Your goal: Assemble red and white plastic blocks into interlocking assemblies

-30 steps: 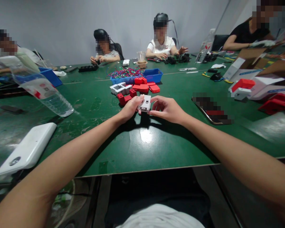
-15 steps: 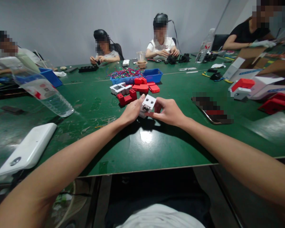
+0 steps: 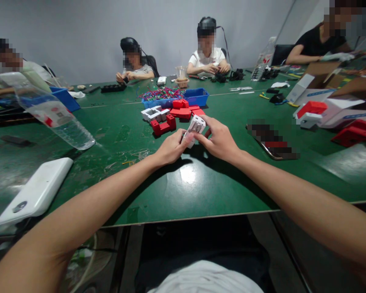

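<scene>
Between both hands is a small white block-shaped plastic part (image 3: 197, 124), held tilted just above the green table (image 3: 183, 191). My left hand (image 3: 172, 147) is closed on its lower left side, thumb across it. My right hand (image 3: 218, 136) grips it from the right, with fingertips at its upper end and the thumb near its lower face. The fingers cover some of the part. Just behind lie a red U-shaped part (image 3: 163, 125), a white frame-like part (image 3: 155, 114) and several red blocks (image 3: 180, 110).
Behind them are blue bins (image 3: 197, 97), one holding coloured wires (image 3: 164, 94). On the left are a tilted plastic bottle (image 3: 59, 116) and a white power-bank-like device (image 3: 36, 191). A phone (image 3: 271, 140) and cardboard boxes (image 3: 320, 87) are at right. Several people sit around the table.
The white part has been turned in my hands; its face with two square holes has swung away and a narrower side now shows. Both hands have shifted their grip.
</scene>
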`<state>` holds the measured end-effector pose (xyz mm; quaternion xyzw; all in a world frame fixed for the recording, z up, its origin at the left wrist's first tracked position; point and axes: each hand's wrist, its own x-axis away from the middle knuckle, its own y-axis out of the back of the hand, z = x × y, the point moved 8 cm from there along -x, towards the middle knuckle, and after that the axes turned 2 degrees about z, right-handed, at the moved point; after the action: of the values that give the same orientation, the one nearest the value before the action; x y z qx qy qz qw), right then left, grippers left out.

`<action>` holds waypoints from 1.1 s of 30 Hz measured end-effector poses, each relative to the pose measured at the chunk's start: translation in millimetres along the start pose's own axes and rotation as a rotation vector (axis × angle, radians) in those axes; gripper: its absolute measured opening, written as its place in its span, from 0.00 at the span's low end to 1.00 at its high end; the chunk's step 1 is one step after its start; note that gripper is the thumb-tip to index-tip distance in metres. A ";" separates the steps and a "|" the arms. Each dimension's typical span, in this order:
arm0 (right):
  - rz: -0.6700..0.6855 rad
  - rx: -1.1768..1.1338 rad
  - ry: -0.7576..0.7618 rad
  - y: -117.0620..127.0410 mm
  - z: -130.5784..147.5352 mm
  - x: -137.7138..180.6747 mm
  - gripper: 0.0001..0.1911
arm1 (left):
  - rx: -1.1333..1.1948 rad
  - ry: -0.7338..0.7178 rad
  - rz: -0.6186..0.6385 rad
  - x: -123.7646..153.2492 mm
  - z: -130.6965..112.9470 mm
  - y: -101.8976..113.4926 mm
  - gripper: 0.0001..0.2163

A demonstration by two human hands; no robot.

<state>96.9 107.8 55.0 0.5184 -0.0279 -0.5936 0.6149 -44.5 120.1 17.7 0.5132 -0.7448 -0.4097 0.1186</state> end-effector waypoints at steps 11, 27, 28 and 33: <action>-0.031 0.050 0.025 2.9 -1.4 -1.6 0.21 | -0.291 -0.082 0.057 0.1 -4.9 -6.8 0.29; -0.031 0.116 0.050 5.0 0.4 0.4 0.17 | -0.401 -0.028 0.112 3.7 -10.3 -8.4 0.26; -0.035 0.113 0.052 5.1 0.9 0.7 0.17 | -0.401 -0.029 0.114 4.2 -10.7 -8.2 0.26; -0.029 0.097 0.029 3.4 -3.7 0.2 0.17 | -0.382 -0.027 0.115 5.7 -10.5 -6.9 0.26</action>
<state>101.8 109.1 55.5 0.5566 -0.0404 -0.5928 0.5807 -36.2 109.1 17.9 0.4324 -0.6832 -0.5429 0.2271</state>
